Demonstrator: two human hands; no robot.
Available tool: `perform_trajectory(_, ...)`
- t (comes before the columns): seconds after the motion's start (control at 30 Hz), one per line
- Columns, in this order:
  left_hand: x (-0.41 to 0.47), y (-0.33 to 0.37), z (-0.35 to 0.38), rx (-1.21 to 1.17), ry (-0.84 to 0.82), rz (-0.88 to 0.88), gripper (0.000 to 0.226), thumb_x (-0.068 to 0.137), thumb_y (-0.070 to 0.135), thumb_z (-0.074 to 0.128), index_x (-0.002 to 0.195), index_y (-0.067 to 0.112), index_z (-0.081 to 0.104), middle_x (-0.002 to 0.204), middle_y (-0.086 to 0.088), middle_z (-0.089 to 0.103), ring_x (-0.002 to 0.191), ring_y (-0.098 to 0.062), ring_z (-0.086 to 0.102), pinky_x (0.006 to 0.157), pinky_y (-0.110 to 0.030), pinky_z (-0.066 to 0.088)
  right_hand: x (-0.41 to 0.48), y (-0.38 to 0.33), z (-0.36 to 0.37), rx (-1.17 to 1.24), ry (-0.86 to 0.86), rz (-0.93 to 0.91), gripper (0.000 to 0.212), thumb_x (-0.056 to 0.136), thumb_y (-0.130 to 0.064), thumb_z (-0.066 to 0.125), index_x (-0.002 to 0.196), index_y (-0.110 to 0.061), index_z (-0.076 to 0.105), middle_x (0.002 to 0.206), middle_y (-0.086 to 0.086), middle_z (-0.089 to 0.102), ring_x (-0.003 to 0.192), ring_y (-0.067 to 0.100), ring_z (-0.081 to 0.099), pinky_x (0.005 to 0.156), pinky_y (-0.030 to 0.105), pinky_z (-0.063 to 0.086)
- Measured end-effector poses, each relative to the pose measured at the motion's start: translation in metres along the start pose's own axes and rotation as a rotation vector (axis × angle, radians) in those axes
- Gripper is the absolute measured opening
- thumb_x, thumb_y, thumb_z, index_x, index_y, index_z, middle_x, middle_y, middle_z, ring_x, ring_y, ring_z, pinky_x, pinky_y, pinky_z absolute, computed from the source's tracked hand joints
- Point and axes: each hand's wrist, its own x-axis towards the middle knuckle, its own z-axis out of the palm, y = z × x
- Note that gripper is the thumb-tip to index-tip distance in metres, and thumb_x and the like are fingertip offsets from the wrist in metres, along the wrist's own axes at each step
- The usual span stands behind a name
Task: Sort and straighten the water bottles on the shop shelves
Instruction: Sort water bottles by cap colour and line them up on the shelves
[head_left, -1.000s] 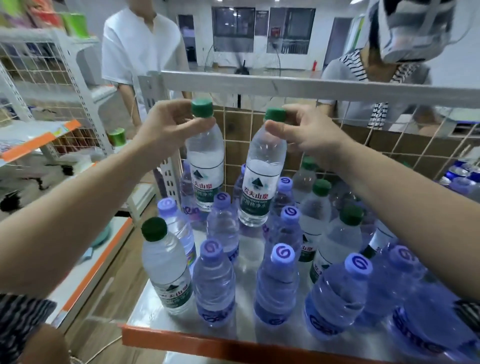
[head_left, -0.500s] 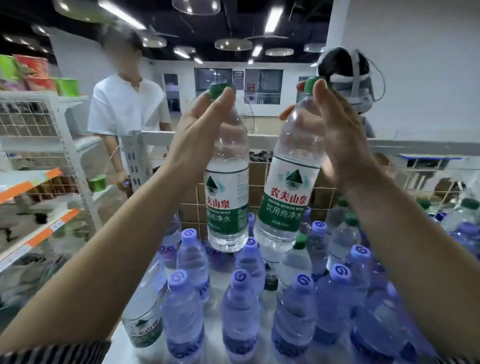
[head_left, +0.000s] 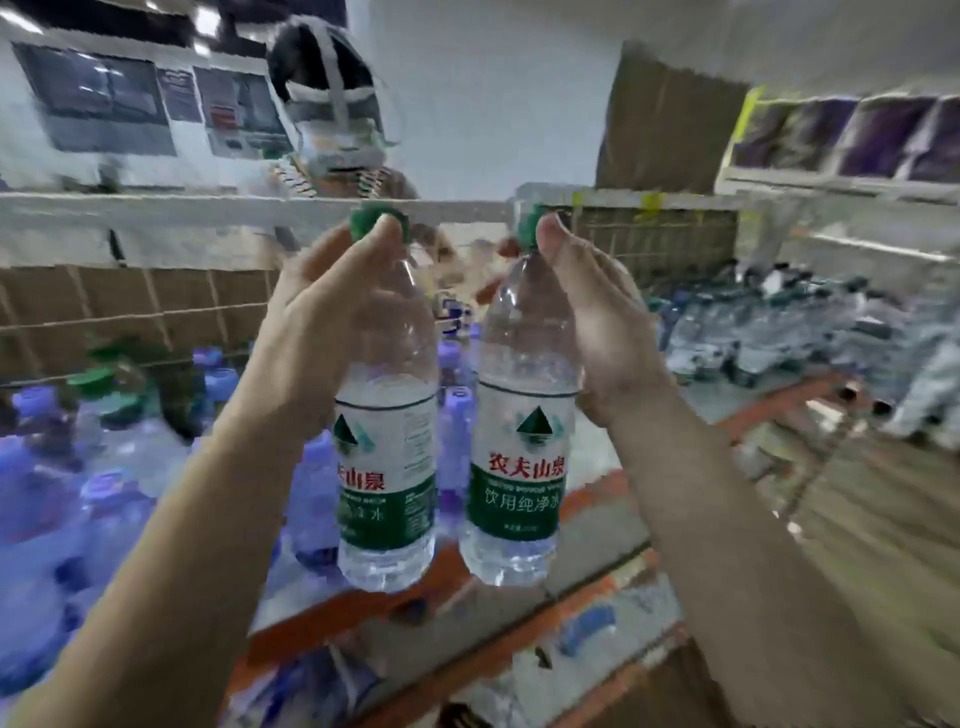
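— Two bottles?
— Yes. My left hand (head_left: 322, 332) is gripping the left bottle (head_left: 387, 467) and my right hand (head_left: 597, 322) is gripping the right bottle (head_left: 522, 467), by their necks. They are hanging straight, caps pointing up, above the shelf (head_left: 322, 616).

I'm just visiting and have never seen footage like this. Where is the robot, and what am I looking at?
There is no robot here: a person wears a camera on the head, so the single picture looks forward and down over their own arms. The left hand grips the left bottle near its green cap, and the right hand grips the right bottle the same way; both are lifted, roughly upright, side by side. Below, blurred by movement, purple-capped bottles stand on a shelf with an orange edge. Behind it another person wears a headset.
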Motion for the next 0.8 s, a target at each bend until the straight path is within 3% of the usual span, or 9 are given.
perform_trajectory(0.07,-0.001,-0.023,0.049,-0.05,-0.032,-0.006,0.023,0.09,0.036,0.054,0.078,0.016,0.055,0.071,-0.013,0.058,0.044,-0.013,0.056,0.041,-0.017,0.037,-0.015,-0.005,-0.05,0.019,0.042,0.025,0.03,0.093,-0.03,0.06,0.073,-0.009,0.064,0.067,0.006,0.063,0.06,0.024,0.063,0.063,0.035,0.055)
perform_trajectory(0.17,-0.001,-0.054,0.118,-0.066,-0.037,-0.01,0.02,0.089,0.038,0.058,0.074,0.024,0.059,0.065,0.0,0.063,0.049,-0.01,0.059,0.045,-0.018,0.042,-0.034,-0.014,-0.115,-0.055,0.142,0.057,0.028,0.089,-0.032,0.059,0.08,-0.006,0.066,0.071,0.007,0.063,0.06,0.017,0.062,0.056,0.026,0.054)
perform_trajectory(0.23,-0.003,-0.072,0.16,-0.086,-0.053,-0.012,0.018,0.088,0.038,0.061,0.079,0.023,0.058,0.06,0.01,0.062,0.052,-0.005,0.058,0.048,-0.018,0.044,-0.043,-0.016,-0.152,-0.118,0.2,0.069,0.026,0.092,-0.033,0.058,0.081,-0.013,0.071,0.074,0.006,0.062,0.066,0.018,0.061,0.06,0.026,0.054)
perform_trajectory(0.33,0.0,-0.099,0.208,-0.097,-0.087,-0.026,0.016,0.091,0.032,0.056,0.079,0.022,0.057,0.058,0.013,0.06,0.053,-0.002,0.057,0.051,-0.016,0.045,-0.049,-0.009,-0.203,-0.156,0.3,0.088,0.03,0.092,-0.035,0.059,0.066,-0.023,0.069,0.068,0.0,0.065,0.067,0.02,0.062,0.071,0.033,0.052)
perform_trajectory(0.5,0.024,-0.151,0.262,-0.091,-0.166,-0.08,0.012,0.091,0.039,0.057,0.09,0.032,0.067,0.077,-0.004,0.067,0.072,-0.025,0.067,0.067,-0.046,0.056,-0.039,0.011,-0.274,-0.237,0.421,0.093,0.023,0.085,-0.041,0.061,0.078,-0.021,0.068,0.08,0.007,0.068,0.079,0.028,0.064,0.07,0.035,0.054)
perform_trajectory(0.53,0.03,-0.164,0.271,-0.097,-0.17,-0.078,0.015,0.09,0.042,0.058,0.096,0.031,0.067,0.08,-0.006,0.067,0.075,-0.027,0.067,0.071,-0.051,0.056,-0.034,0.017,-0.287,-0.25,0.432,0.09,0.022,0.086,-0.04,0.061,0.079,-0.021,0.068,0.081,0.008,0.069,0.079,0.029,0.064,0.072,0.039,0.054)
perform_trajectory(0.63,0.053,-0.198,0.298,-0.079,-0.154,-0.087,0.071,0.082,0.057,0.064,0.129,0.006,0.053,0.094,-0.015,0.068,0.092,-0.037,0.067,0.083,-0.063,0.053,-0.012,0.037,-0.325,-0.311,0.445,0.076,0.022,0.085,-0.046,0.062,0.082,-0.025,0.07,0.086,0.012,0.07,0.081,0.032,0.066,0.082,0.054,0.054)
perform_trajectory(0.67,0.062,-0.209,0.306,-0.088,-0.155,-0.086,0.08,0.081,0.058,0.064,0.132,-0.001,0.047,0.093,-0.014,0.068,0.091,-0.035,0.067,0.085,-0.063,0.052,-0.002,0.043,-0.338,-0.319,0.447,0.07,0.023,0.084,-0.047,0.063,0.084,-0.026,0.07,0.088,0.015,0.069,0.082,0.033,0.065,0.083,0.057,0.053)
perform_trajectory(0.8,0.102,-0.248,0.33,-0.121,-0.109,-0.064,0.079,0.082,0.056,0.063,0.129,-0.005,0.049,0.096,-0.016,0.065,0.09,-0.033,0.064,0.078,-0.046,0.055,0.047,0.065,-0.385,-0.396,0.401,0.069,0.038,0.088,-0.047,0.06,0.097,-0.011,0.064,0.098,0.027,0.064,0.084,0.041,0.065,0.079,0.058,0.054)
